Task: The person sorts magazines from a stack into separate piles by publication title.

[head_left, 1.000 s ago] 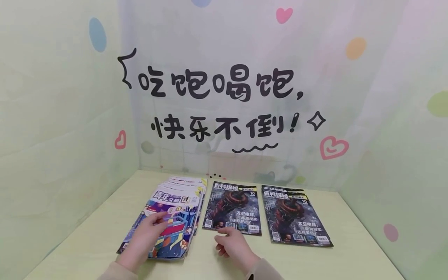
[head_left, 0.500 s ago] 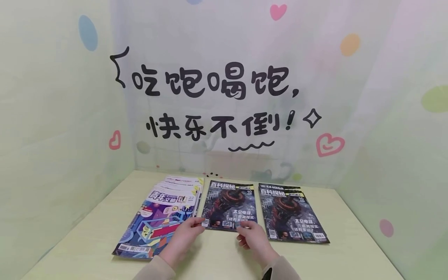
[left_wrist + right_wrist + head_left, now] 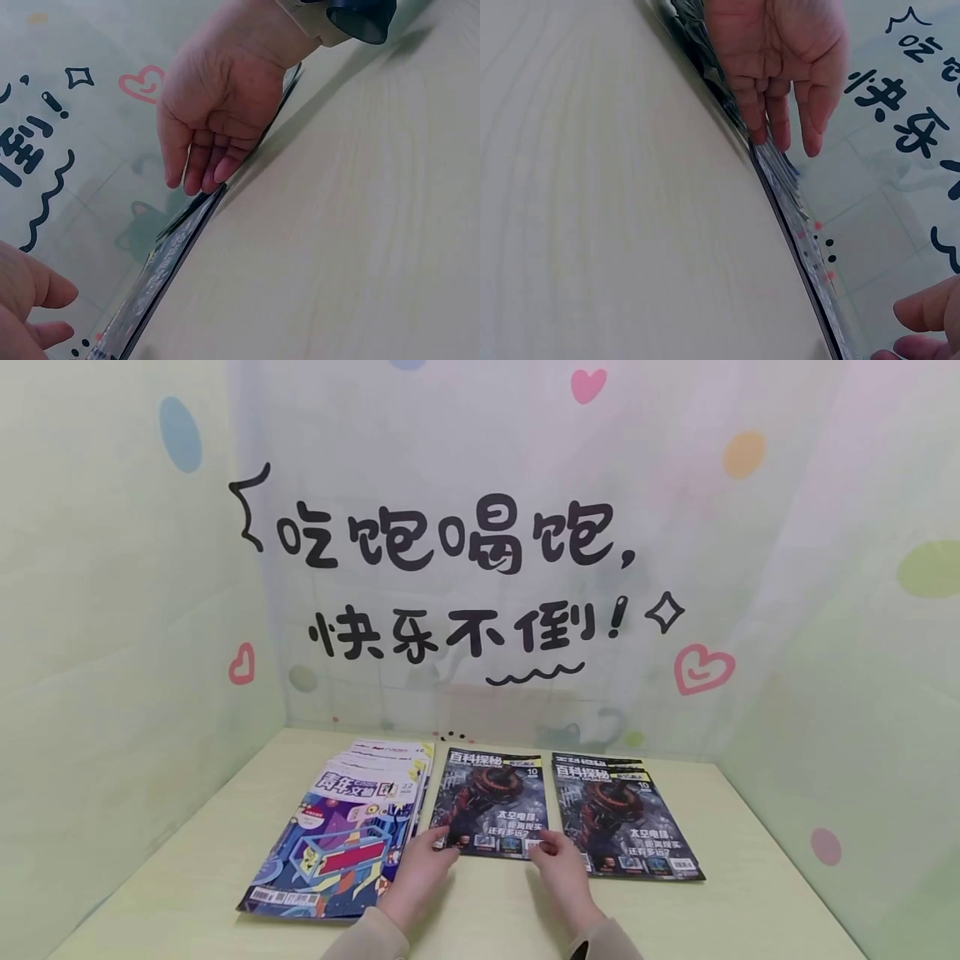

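Note:
A dark magazine (image 3: 491, 802) with a red tower on its cover lies flat in the middle of the table. My left hand (image 3: 423, 870) is at its near left corner, and my right hand (image 3: 566, 870) is at its near right corner. In the left wrist view the right hand (image 3: 225, 97) has its fingers fairly straight beside the magazine's edge. The right wrist view shows the left hand (image 3: 780, 67) with extended fingers down by that edge and the thumb apart. Whether the fingertips touch the magazine is hard to tell.
At left, several colourful magazines (image 3: 330, 852) lie in a fanned stack. More dark magazines (image 3: 626, 827) are stacked at right, close to my right hand. Behind the pale table (image 3: 480, 918) stands a printed curtain (image 3: 480, 710), with curtain on both sides too.
My left hand has left the colourful stack and moved right to the middle magazine. My right hand has moved a little right, to that magazine's other near corner. The view has shifted slightly.

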`<state>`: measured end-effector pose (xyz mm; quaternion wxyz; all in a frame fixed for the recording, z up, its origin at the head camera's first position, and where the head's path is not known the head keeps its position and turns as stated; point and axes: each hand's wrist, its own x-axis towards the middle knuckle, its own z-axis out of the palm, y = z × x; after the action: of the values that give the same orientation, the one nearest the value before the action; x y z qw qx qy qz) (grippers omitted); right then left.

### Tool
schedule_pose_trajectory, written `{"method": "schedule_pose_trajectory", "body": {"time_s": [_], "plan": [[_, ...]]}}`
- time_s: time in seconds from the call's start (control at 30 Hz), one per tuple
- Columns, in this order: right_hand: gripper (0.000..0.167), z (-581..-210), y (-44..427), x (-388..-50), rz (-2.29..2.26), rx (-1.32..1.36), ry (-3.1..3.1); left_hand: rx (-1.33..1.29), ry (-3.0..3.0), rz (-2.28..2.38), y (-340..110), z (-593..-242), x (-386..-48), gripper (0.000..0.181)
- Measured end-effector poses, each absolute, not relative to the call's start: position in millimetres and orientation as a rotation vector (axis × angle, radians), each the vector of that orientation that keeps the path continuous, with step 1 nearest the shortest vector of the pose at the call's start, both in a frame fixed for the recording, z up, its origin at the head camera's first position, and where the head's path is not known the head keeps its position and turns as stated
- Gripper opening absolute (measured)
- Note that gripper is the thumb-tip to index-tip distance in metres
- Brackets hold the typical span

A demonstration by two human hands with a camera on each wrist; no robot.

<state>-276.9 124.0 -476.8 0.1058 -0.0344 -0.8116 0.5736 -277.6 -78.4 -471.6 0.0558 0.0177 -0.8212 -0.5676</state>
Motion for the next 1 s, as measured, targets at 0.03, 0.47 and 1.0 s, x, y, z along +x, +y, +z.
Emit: {"method": "schedule_pose_trajectory", "body": {"time_s": [0.03,0.47,1.0], "plan": [[0.043,-478,124,-277,1.653,-0.092,-2.406,0.057,-2.502,-1.685,-77,-473,-278,0.049],[0.053,-485,115,-278,1.357,-0.16,-2.592,0.113,-2.635,-1.316,-67,-483,-279,0.057],[0.054,-489,115,-276,1.21,-0.099,-2.59,0.069,-2.675,-1.178,-71,-486,-281,0.04]]}}
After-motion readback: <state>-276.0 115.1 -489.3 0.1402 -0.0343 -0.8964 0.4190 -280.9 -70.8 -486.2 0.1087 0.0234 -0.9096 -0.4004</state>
